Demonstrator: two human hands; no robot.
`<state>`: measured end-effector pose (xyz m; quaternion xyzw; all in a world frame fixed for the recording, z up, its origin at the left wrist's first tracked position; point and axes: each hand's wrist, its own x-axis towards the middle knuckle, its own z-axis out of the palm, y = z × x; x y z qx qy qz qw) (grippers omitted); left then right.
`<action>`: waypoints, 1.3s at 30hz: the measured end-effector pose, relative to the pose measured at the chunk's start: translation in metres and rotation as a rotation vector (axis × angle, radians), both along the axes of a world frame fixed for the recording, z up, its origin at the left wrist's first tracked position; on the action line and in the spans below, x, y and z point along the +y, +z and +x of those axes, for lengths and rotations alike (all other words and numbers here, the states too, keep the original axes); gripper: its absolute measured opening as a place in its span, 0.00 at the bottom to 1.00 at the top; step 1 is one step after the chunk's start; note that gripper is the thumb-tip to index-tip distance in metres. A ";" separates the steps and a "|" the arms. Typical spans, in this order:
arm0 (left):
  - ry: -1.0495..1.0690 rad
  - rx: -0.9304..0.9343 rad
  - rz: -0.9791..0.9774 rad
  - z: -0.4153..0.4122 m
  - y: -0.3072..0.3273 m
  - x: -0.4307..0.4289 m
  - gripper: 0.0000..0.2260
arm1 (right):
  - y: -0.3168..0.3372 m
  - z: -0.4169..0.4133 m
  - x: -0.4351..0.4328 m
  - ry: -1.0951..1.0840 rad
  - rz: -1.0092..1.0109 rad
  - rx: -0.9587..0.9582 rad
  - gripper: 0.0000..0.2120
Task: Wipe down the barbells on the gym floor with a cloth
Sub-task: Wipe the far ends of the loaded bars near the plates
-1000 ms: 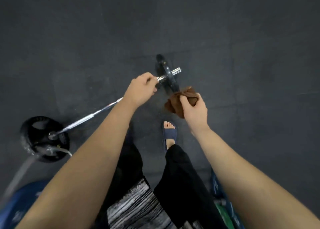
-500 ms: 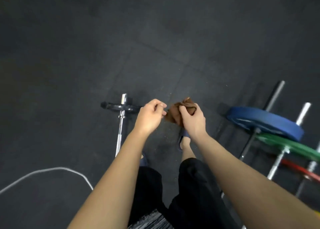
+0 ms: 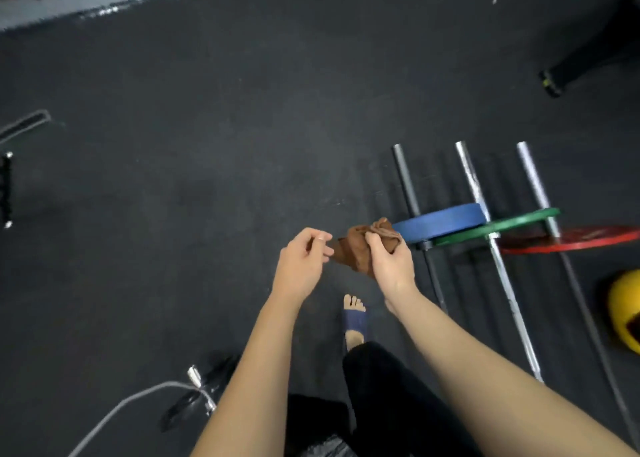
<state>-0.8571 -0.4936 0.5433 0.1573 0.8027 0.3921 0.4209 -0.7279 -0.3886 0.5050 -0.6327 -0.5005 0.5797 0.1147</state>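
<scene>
Right hand: centre of frame, fingers clenched round a crumpled brown cloth.
Left hand: just left of the cloth, fingers loosely curled, grasping nothing.
Barbells: three steel barbells lie side by side on the dark rubber floor at right of frame, carrying a blue disc plate, a green one and a red one.

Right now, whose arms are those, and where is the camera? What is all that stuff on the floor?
The camera sits on a person's head and looks down, so those arms are the person's own. The right hand grips a scrunched brown cloth. The left hand is beside it, fingers loosely curled, holding nothing I can see. On the dark gym floor lie three barbells, side by side, with a blue plate, a green plate and a red plate on them. A yellow ball sits at the right edge. Lower down is the person's foot in a blue sandal.
</scene>
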 end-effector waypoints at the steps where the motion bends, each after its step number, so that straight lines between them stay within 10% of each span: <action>1: -0.021 0.015 0.010 -0.008 0.006 0.027 0.10 | 0.007 -0.002 0.024 -0.014 -0.008 0.009 0.05; 12: -0.351 0.024 0.053 -0.106 0.028 0.278 0.09 | 0.027 -0.034 0.205 -0.371 -0.002 -0.062 0.18; 23: -1.131 0.155 -0.115 -0.243 -0.014 0.510 0.08 | 0.006 -0.158 0.323 -0.889 -0.037 -0.075 0.14; 39: -1.784 0.222 -0.034 -0.110 0.000 0.588 0.06 | 0.016 -0.134 0.276 -1.451 -0.013 0.085 0.19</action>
